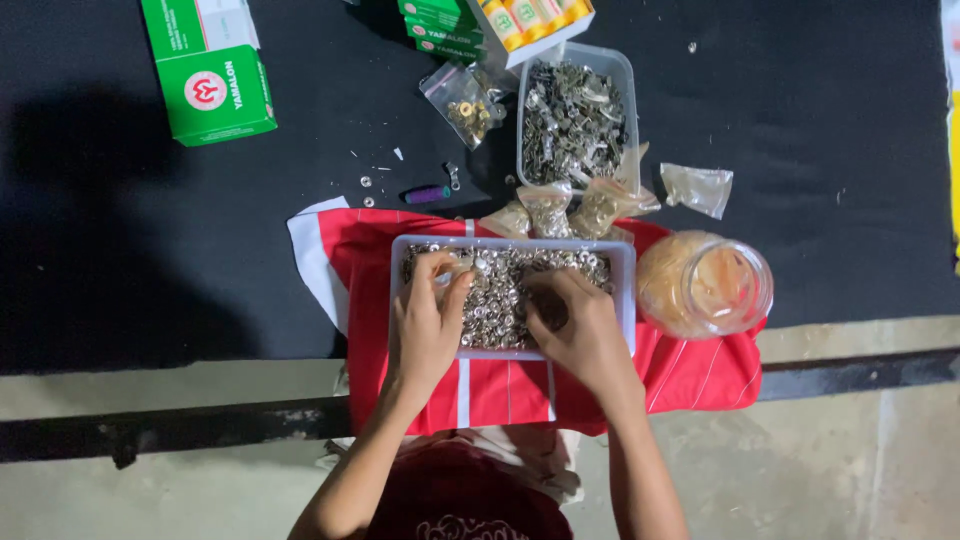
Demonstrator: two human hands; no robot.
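Hands (pixel 500 325) amid fasteners (pixel 500 290), jar (pixel 705 285) beside

Both hands, left hand (pixel 428 318) and right hand (pixel 580 328), in clear tray (pixel 623 290) of small metal rings (pixel 500 295).

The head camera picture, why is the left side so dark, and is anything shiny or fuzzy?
In the head view, a big soft shadow darkens the black mat on the left. The small metal pieces in the clear tray glint under the light, and the plastic jar glows pale orange with glare. The left hand and right hand look slightly soft, not crisp.
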